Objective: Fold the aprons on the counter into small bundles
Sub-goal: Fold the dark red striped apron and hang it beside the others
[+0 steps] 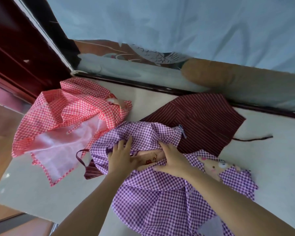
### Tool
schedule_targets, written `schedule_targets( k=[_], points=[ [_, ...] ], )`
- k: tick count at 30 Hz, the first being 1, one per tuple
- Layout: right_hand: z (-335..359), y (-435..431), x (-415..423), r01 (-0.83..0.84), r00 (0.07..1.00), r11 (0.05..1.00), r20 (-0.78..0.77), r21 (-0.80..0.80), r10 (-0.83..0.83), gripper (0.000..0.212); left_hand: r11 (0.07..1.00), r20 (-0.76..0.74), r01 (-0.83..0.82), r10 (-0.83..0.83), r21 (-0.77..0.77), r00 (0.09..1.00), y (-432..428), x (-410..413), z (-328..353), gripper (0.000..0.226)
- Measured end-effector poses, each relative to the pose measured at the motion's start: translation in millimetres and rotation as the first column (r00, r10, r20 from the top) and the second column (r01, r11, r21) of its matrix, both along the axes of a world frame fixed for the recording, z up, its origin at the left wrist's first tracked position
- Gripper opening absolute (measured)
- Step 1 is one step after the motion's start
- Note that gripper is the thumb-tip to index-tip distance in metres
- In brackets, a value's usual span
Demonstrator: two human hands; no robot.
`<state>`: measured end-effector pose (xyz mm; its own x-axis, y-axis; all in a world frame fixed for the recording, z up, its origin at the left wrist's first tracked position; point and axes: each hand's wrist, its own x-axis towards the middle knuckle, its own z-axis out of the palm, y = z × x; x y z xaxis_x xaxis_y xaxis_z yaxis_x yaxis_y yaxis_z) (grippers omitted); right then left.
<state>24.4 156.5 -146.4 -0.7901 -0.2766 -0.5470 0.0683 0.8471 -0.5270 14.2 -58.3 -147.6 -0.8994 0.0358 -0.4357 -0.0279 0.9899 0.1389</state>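
purple-and-white gingham makes up the purple apron [160,198], which lies rumpled at the lower centre of the frame on the pale surface [32,193], its cloth bunched into loose folds with a cartoon bear patch [215,167] at its right edge. the left hand [121,159] and right hand [172,160] press flat on the cloth at the centre of the frame, fingers spread, each grip open and clasping nothing. the red apron [66,116], red-and-white checked with a pale lining turned up, sits crumpled at the left of the frame. the maroon apron [203,120], dark with thin white stripes, lies flatter at the right centre, partly under the purple one, a tie [252,138] trailing rightward.
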Motion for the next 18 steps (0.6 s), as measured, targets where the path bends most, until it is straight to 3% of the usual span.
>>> schedule_targets(
  k=[2,4,7,8,10,12,14,16,18],
  points=[
    [1.3,-1.7,-0.4,-0.019,1.000,0.997,-0.012,0.080,0.020,0.120,0.999,-0.017,0.047,-0.048,-0.021,0.999,-10.0,0.8,-2.0,0.082],
    [4.2,-3.6,1.5,-0.072,0.996,0.977,-0.031,0.201,0.080,0.110,0.997,-0.063,0.077,-0.077,-0.005,0.995,-15.3,1.5,-1.7,0.076],
    [5.0,-4.6,4.3,-0.069,0.994,0.944,-0.061,0.322,0.093,0.035,0.993,-0.107,0.101,-0.095,0.054,0.990,-18.0,2.4,4.8,0.075],
    [7.5,-5.6,5.4,-0.009,0.998,0.960,-0.056,0.281,0.026,0.020,0.992,-0.088,0.101,-0.094,0.079,0.992,-18.0,3.1,8.9,0.086],
    [10.8,-8.9,5.2,0.182,0.983,0.978,0.015,0.100,-0.185,0.032,0.972,-0.021,0.155,-0.153,0.176,0.988,-19.7,5.9,17.3,0.110],
    [18.7,-16.1,1.1,0.364,0.929,0.926,0.109,-0.096,-0.354,0.036,0.936,0.046,0.235,-0.255,0.263,0.966,-21.8,9.6,23.0,0.121],
    [30.4,-30.4,-1.8,0.455,0.884,0.857,0.235,-0.243,-0.404,0.032,0.926,0.043,0.265,-0.286,0.268,0.957,-27.5,13.6,27.0,0.129],
    [42.3,-51.4,-4.0,0.504,0.858,0.790,0.311,-0.349,-0.410,0.032,0.933,-0.016,0.201,-0.206,0.300,0.978,-36.5,12.4,30.3,0.101],
    [56.7,-77.4,-6.5,0.560,0.829,0.699,0.305,-0.445,-0.470,0.022,0.901,-0.132,0.144,-0.098,0.408,0.986,-51.1,7.9,39.6,0.044]
  ],
)
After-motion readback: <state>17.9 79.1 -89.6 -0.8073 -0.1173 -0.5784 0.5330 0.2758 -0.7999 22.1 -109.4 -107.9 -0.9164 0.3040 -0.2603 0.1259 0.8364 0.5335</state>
